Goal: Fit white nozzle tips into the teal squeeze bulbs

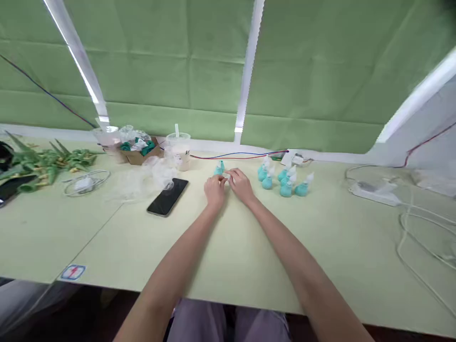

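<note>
My left hand [214, 191] and my right hand [241, 184] meet fingertip to fingertip over the table, fingers bent and pinched together. Whatever lies between the fingertips is too small to make out. Just behind my left hand's fingers stand one or two small turquoise pieces [219, 167], partly hidden by them. To the right of my right hand, several small turquoise figures with pale pointed tops [266, 182] stand upright in a loose group.
A black phone [167, 197] lies left of my hands. Behind it are crumpled clear plastic [146, 178], a lidded cup with straw [179, 151] and a filled cardboard box [142, 154]. Green plant-like pieces [46, 161] lie far left. A power strip [375, 192] with cables sits right.
</note>
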{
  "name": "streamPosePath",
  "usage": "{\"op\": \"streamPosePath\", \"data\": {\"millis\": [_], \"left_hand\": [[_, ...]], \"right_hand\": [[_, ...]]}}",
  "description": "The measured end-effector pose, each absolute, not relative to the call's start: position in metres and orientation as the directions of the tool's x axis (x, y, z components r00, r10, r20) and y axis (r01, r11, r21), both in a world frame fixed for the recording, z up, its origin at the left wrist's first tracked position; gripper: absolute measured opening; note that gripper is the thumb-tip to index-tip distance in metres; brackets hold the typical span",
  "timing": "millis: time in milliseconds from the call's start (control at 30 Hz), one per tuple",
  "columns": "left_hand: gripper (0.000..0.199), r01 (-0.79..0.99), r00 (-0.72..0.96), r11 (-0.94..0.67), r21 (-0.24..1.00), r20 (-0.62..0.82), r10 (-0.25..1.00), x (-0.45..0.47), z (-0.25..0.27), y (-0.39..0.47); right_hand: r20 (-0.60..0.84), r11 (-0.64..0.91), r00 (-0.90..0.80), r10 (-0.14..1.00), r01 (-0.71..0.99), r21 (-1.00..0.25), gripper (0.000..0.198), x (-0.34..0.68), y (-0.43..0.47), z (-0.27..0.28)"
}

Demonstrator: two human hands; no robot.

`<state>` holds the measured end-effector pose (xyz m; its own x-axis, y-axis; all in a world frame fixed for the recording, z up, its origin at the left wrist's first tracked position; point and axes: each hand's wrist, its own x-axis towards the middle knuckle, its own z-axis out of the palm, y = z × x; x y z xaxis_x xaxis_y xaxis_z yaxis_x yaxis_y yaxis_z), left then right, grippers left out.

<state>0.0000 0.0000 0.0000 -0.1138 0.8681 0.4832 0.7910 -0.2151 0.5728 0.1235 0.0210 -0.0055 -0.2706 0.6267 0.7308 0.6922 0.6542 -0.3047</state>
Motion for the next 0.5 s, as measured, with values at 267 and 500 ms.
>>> {"op": "streamPosePath", "data": {"millis": [267, 500], "left_hand": [[0.018, 0.769, -0.027, -0.304, 0.563, 0.504, 0.863, 0.005, -0.002, -0.001], [0.029, 0.761, -0.163, -0.268, 0.591, 0.575, 0.802, 0.002, 0.002, -0.004]], "right_hand": [[0.662, 0.578, -0.092, 0.744, 0.584, -0.57, 0.024, 0.122, 0.005, -0.016], [0.575, 0.38, 0.142, 0.806, 0.62, -0.686, 0.013, 0.125, 0.03, -0.019]]}}
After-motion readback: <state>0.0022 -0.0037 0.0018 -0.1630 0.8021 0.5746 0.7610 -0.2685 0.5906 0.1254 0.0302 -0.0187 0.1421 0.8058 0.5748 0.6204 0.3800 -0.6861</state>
